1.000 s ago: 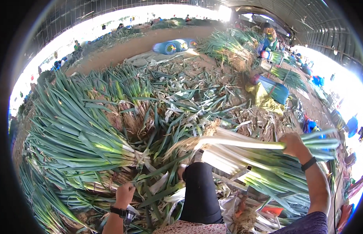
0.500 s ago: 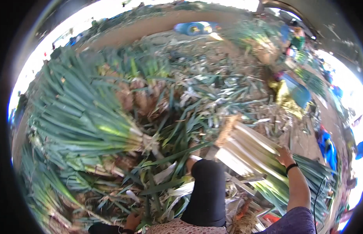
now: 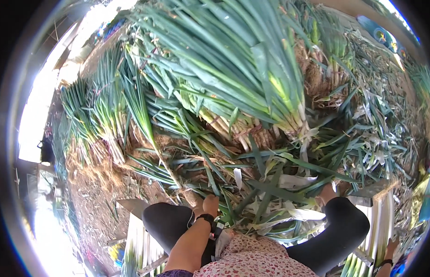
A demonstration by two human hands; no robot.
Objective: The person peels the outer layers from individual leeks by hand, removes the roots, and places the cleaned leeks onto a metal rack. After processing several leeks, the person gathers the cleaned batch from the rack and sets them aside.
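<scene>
My left hand (image 3: 210,204), with a dark band at the wrist, is between my knees beside my left foot. Its fingers are curled together; what they hold, if anything, is hidden. A loose leek (image 3: 164,166) lies just past it, its stem end pointing back toward my foot. At the lower right, my right hand (image 3: 391,248) rests with stretched fingers along a row of leeks with bare white stems (image 3: 380,221). Those leeks lie on a wooden frame (image 3: 373,190). Straight ahead leans a big bundle of leeks (image 3: 252,78), green leaves upward.
Tied leek bundles (image 3: 102,124) stand at the left on brown soil (image 3: 88,191). More white-stemmed leeks (image 3: 137,242) lie on a wooden frame left of my left knee. Stripped leaves (image 3: 376,134) litter the ground at the right. A yellow sack (image 3: 420,198) is at the right edge.
My view has swung to the left, so the big bundle now fills the middle. My left hand has moved forward to beside my left foot. My right hand stays on the white-stemmed leeks.
</scene>
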